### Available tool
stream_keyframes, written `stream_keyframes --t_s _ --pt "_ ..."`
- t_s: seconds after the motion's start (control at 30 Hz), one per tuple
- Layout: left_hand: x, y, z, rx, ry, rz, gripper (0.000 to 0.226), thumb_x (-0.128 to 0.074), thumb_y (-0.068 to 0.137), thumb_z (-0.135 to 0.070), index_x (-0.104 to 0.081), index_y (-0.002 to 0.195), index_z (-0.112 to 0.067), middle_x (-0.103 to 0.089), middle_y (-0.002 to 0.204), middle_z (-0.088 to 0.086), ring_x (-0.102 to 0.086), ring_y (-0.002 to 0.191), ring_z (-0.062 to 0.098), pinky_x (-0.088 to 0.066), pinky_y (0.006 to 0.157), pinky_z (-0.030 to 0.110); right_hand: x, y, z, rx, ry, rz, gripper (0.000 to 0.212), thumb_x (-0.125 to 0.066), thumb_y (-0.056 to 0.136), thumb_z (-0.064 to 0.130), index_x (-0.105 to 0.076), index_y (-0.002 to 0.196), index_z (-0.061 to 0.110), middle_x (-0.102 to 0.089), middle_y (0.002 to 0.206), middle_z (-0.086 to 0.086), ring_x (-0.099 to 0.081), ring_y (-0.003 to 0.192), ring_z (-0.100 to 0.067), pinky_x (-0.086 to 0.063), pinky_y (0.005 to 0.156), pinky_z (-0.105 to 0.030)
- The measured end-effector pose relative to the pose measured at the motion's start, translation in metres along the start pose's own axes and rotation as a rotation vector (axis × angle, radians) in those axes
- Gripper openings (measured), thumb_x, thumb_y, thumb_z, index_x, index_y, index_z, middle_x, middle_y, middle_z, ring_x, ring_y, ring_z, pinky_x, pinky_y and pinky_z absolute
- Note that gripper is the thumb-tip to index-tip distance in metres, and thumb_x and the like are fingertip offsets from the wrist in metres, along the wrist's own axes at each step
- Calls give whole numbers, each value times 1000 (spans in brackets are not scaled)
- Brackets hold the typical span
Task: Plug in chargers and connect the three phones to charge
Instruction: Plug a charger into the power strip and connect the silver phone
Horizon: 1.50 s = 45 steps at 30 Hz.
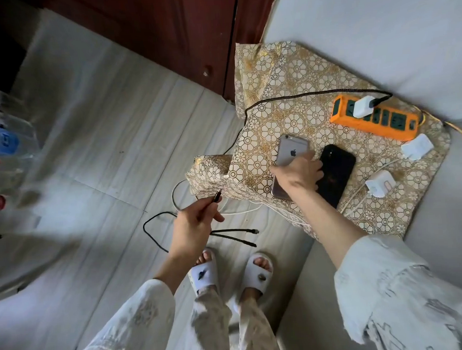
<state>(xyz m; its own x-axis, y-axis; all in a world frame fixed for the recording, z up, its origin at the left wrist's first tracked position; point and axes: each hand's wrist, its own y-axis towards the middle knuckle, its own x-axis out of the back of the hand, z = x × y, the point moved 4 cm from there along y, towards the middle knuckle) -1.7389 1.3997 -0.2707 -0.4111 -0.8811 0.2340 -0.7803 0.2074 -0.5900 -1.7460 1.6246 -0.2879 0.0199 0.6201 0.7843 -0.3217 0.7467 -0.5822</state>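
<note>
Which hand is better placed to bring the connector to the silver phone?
Left: the left hand holds the black cable's connector; the right hand grips the silver phone.

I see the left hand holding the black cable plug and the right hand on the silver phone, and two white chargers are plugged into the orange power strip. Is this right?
Not quite: the head view shows only one white charger plugged into the orange power strip. The left hand holds the black cable plug; the right hand is on the silver phone.

Black phone (336, 172) blocks; cloth (288, 117) beyond lies open.

Glossy black phone (337, 171), matt metal-backed silver phone (290, 150), orange plastic power strip (356, 119), floral patterned cloth (283, 112)
</note>
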Motion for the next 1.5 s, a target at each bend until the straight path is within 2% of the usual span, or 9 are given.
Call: stream_keyframes --t_s 0.07,0.13,0.27,0.43,0.73,0.9,1.2,1.37,1.5 --pt "1 -1 0 -19 21 -7 22 -48 91 -8 -65 104 -12 -62 62 -3 -33 51 21 -34 52 28 5 -6 -1 -148 383 161 64 -74 70 27 -43 122 4 -50 124 -19 -49 115 -33 -48 93 -48" --pt "-1 -5 -4 -65 89 -18 21 -49 91 -10 -65 105 -12 -55 56 -4 -37 51 17 -34 51 21 7 -23 2 -351 823 419 40 -73 71 20 -51 102 6 -59 107 -17 -56 107 -29 -51 84 -48" --pt "-6 -13 -21 -184 170 -59 21 -50 90 -14 -66 105 -17 -42 51 -7 -36 43 8 -29 44 12 12 -50 8 -496 1158 652 35 -73 73 20 -49 90 0 -55 93 -19 -55 102 -29 -47 87 -48" --pt "-6 -17 -38 -237 154 -61 20 -50 91 -17 -66 102 -20 -37 49 -9 -32 43 8 -27 43 12 10 -67 10 -449 1133 696 40 -74 72 21 -53 100 1 -53 102 -18 -56 89 -28 -53 67 -42" --pt "-12 -25 -49 -255 181 -66 21 -50 91 -15 -66 105 -14 -43 51 -17 -44 43 -3 -30 45 8 12 -71 0 -466 1180 697 43 -74 72 23 -54 103 2 -54 85 -14 -57 79 -24 -55 53 -36" --pt "-15 -28 -49 -262 195 -49 21 -50 90 -16 -67 102 -17 -42 50 -15 -42 44 0 -29 45 9 12 -70 -6 -459 1190 672 33 -75 72 22 -55 91 5 -56 85 -14 -55 79 -24 -54 57 -37" --pt "-19 -26 -43 -272 247 -67 14 -53 88 -17 -66 86 -18 -45 49 -4 -34 47 14 -29 45 16 12 -68 -11 -388 1239 648 32 -75 72 20 -55 94 9 -58 88 -10 -58 88 -22 -55 69 -37" --pt "-17 -25 -46 -298 365 -103 16 -54 88 -18 -70 93 -17 -62 60 10 -52 58 36 -40 54 32 15 -69 -8 -306 1180 563 17 -73 75 17 -58 83 13 -60 84 -8 -58 91 -21 -53 75 -36" --pt "-19 -23 -48 -289 430 -98 17 -53 88 -19 -69 92 -16 -51 56 4 -51 62 39 -38 54 33 17 -71 -4 -228 1135 509 21 -72 76 17 -60 93 12 -61 86 -5 -58 90 -16 -52 73 -30"
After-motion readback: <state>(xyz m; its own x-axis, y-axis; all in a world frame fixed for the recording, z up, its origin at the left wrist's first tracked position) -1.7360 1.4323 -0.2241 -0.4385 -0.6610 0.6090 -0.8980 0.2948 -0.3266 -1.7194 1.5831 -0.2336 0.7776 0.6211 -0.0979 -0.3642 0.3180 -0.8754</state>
